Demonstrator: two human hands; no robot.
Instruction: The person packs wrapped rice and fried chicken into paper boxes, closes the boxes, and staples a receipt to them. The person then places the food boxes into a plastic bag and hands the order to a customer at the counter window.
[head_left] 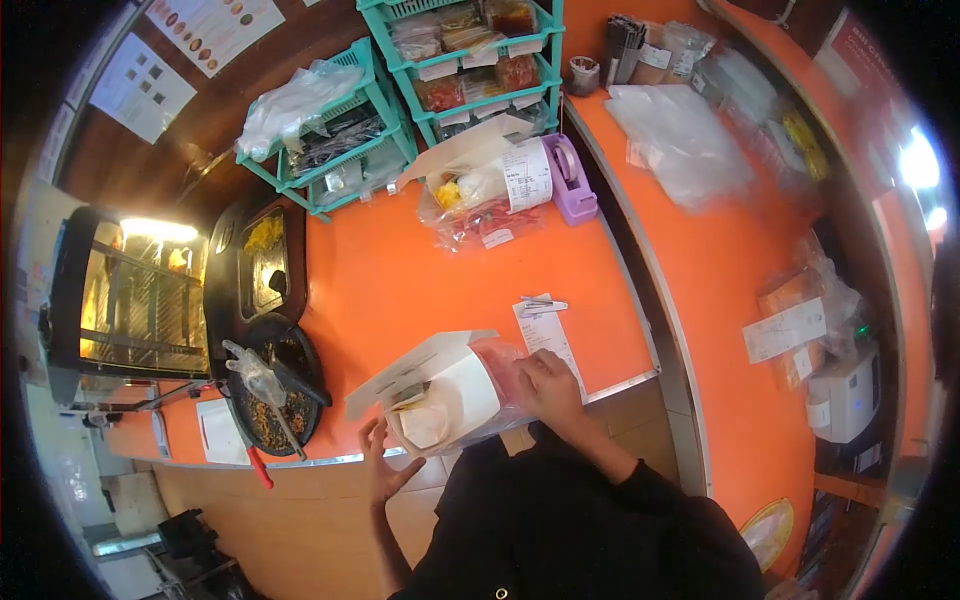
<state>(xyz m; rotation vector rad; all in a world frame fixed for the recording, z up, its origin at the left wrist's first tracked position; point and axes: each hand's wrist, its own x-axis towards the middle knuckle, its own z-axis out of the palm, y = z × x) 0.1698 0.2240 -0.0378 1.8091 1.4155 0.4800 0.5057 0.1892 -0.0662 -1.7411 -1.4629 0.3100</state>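
Note:
A white paper box (468,400) with its lid flap up sits in a clear plastic bag at the counter's front edge. Inside the box are pale wrapped items (424,420). My right hand (548,385) pinches the bag at the box's right side. My left hand (385,462), thumb and fingers apart, is just at the box's lower left corner. A paper receipt (548,335) with a metal clip (545,307) on it lies behind my right hand.
Behind are a bagged box with a receipt (470,190), a purple tape dispenser (573,190) and green basket racks (470,65). At left stand a lit display case (145,295), a tray (265,262) and a black pan (270,400). Plastic bags (675,140) lie on the right counter (740,400).

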